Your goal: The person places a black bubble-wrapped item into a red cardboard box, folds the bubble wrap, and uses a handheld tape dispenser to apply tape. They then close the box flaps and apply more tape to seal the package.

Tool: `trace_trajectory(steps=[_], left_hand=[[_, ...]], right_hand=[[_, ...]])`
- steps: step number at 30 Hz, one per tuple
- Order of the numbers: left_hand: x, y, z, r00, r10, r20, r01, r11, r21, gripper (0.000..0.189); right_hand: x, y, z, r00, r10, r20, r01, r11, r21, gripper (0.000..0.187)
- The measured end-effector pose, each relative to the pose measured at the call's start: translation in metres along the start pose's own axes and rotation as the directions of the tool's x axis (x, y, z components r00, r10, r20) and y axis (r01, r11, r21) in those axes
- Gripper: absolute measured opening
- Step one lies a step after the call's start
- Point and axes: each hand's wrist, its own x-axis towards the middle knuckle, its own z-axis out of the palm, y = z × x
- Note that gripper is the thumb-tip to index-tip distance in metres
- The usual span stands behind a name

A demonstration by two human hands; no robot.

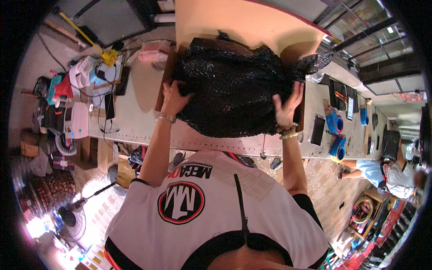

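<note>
A large bundle of black bubble wrap (229, 94) lies in front of me on the table (216, 141), its surface shiny and crumpled. Brown cardboard (164, 79) shows along its left and right sides, apparently an open box around it. My left hand (174, 99) is on the left side of the bundle, thumb over the wrap and some fingertips hidden. At the right side, my right hand (289, 106) presses against wrap and cardboard, thumb apart from the fingers. One loose tail of wrap sticks out at the upper right. What the wrap covers is hidden.
Blue tape dispensers (334, 121) and a dark phone (317, 130) lie to the right. Leftward are another phone (109, 106), cables, a white printer-like device (76, 119) and a yellow lamp-like fixture (109, 57). A tan panel (236, 17) stands behind. Another person (398, 179) is far right.
</note>
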Motion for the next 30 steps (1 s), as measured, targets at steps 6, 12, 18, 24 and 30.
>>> trace_trajectory(steps=[6,12,18,24,30], left_hand=[[0.014,0.011,0.002,0.949,-0.081,0.306,0.156,0.96,-0.232,0.11],[0.019,0.03,-0.009,0.975,-0.223,0.016,0.223,0.97,-0.095,0.098],[-0.01,0.065,-0.038,0.98,-0.003,-0.199,0.051,0.971,0.235,0.077],[-0.002,0.065,-0.042,0.809,0.584,0.063,-0.546,0.787,-0.287,0.039],[0.007,0.02,0.022,0.61,-0.007,0.792,-0.338,0.902,0.268,0.051]], right_hand=[[0.002,-0.005,-0.015,0.95,0.0,0.313,0.067,0.977,-0.203,0.04],[0.007,0.047,-0.009,0.958,-0.258,0.122,0.285,0.892,-0.35,0.029],[0.033,-0.013,-0.035,0.933,0.185,0.309,-0.007,0.866,-0.5,0.041],[0.026,-0.098,-0.023,0.759,-0.365,0.54,0.306,0.931,0.199,0.042],[-0.02,-0.073,0.065,0.435,-0.267,0.86,0.099,0.963,0.249,0.045]])
